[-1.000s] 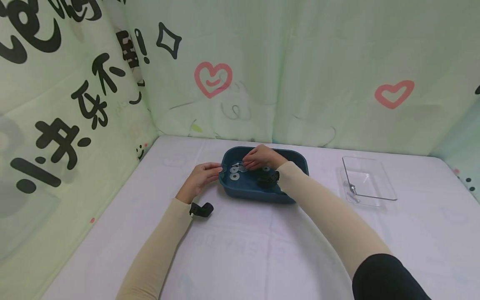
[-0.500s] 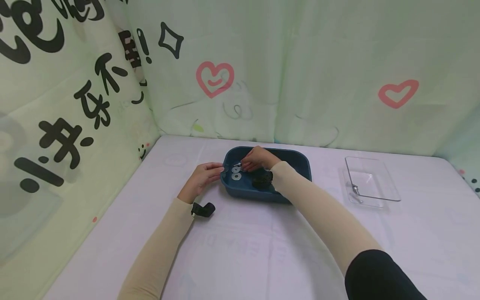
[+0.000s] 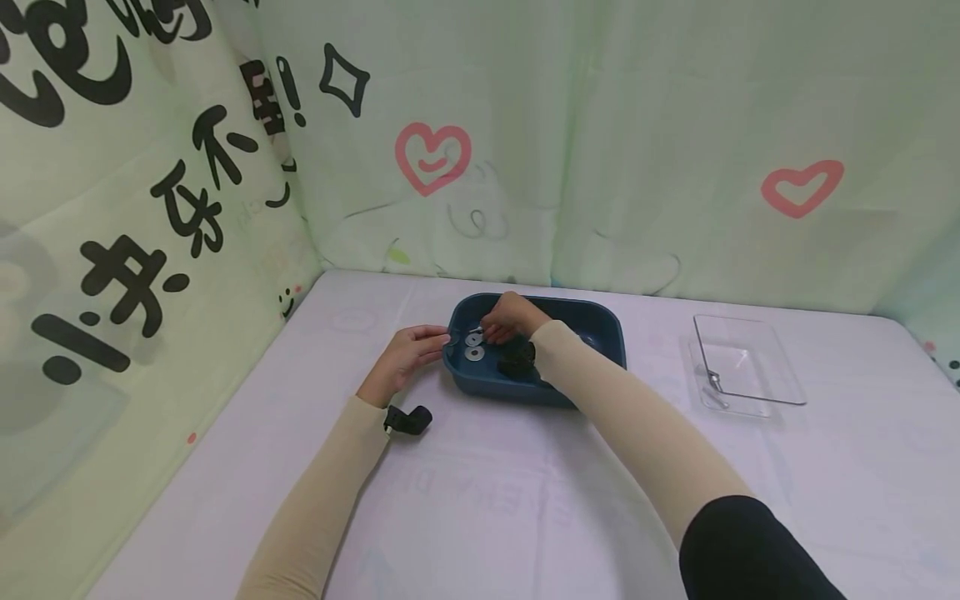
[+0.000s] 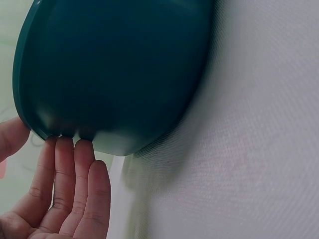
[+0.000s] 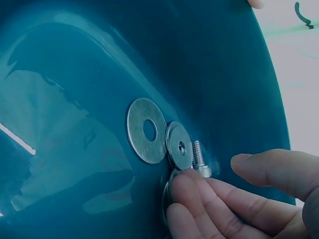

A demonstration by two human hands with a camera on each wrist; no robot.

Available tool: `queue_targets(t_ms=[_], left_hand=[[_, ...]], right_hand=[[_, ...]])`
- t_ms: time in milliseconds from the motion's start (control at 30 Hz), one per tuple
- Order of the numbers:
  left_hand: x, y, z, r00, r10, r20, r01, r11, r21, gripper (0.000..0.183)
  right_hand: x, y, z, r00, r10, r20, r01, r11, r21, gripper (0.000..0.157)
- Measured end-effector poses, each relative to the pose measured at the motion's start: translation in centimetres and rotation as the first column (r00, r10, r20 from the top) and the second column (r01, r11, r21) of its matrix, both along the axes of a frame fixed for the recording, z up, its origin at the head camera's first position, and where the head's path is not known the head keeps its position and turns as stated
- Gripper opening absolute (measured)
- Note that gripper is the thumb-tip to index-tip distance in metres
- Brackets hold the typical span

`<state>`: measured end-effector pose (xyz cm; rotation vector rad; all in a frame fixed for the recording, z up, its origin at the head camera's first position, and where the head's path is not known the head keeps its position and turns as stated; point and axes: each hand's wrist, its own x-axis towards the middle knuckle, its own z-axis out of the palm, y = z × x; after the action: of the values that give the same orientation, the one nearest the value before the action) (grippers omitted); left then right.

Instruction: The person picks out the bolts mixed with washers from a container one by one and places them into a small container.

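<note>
A dark blue plastic tub stands on the table. My left hand holds its left rim, thumb at the edge and the straighter fingers against the outer wall. My right hand reaches inside, over small metal parts near the tub's left end. A flat washer lies on the bottom, beside smaller stacked washers and a socket-head screw. My right fingertips touch the lower washers and partly hide them; the right thumb stays apart from the fingers.
A clear plastic box stands to the right of the tub, with a small metallic piece near its left side. A patterned pale green curtain closes off the back and left of the white table.
My right hand has shifted slightly left within the tub, and a washer that showed beside it is now out of sight. The left hand keeps its place at the rim.
</note>
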<state>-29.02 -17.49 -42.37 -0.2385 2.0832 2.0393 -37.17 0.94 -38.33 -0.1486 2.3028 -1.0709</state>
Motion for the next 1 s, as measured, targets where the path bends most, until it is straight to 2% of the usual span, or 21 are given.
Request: queue_targets(t_ms=[133, 167, 267, 367, 433, 600, 800, 1000], left_hand=[[-0.1, -0.1, -0.1, 1.000, 0.003, 0.002, -0.003, 1.000, 0.006, 0.038], [-0.1, -0.1, -0.1, 1.000, -0.002, -0.002, 0.002, 1.000, 0.007, 0.039], [0.0, -0.1, -0.1, 1.000, -0.011, -0.006, 0.011, 1.000, 0.011, 0.039], [0.0, -0.1, 0.0, 1.000, -0.019, -0.006, 0.019, 1.000, 0.011, 0.039], [0.0, -0.1, 0.1, 1.000, -0.018, -0.002, 0.018, 1.000, 0.011, 0.039], [-0.1, -0.1, 0.0, 1.000, -0.020, -0.007, 0.020, 1.000, 0.007, 0.039], [-0.1, 0.0, 0.0, 1.000, -0.018, -0.009, 0.019, 1.000, 0.012, 0.039], [-0.1, -0.1, 0.1, 1.000, -0.024, -0.011, 0.024, 1.000, 0.018, 0.039]], right_hand=[[-1.4, -0.7, -1.2, 0.999, -0.008, 0.035, 0.008, 1.000, 0.008, 0.021], [-2.2, -0.8, -1.9, 0.999, 0.006, 0.050, -0.006, 1.000, -0.010, 0.019], [-2.8, -1.1, -2.5, 0.998, 0.010, 0.068, -0.008, 1.000, -0.025, 0.017], [-2.4, -1.1, -2.2, 0.998, 0.004, 0.065, -0.002, 0.999, -0.038, 0.019], [-1.4, -1.1, -1.4, 0.998, -0.012, 0.058, 0.014, 0.999, -0.033, 0.023], [-0.5, -1.0, -0.6, 0.996, -0.026, 0.088, 0.034, 0.995, -0.092, 0.025], [-0.3, -1.1, -0.5, 0.993, -0.045, 0.108, 0.060, 0.988, -0.141, 0.025], [-0.5, -1.4, -0.6, 0.995, -0.037, 0.095, 0.048, 0.992, -0.114, 0.024]])
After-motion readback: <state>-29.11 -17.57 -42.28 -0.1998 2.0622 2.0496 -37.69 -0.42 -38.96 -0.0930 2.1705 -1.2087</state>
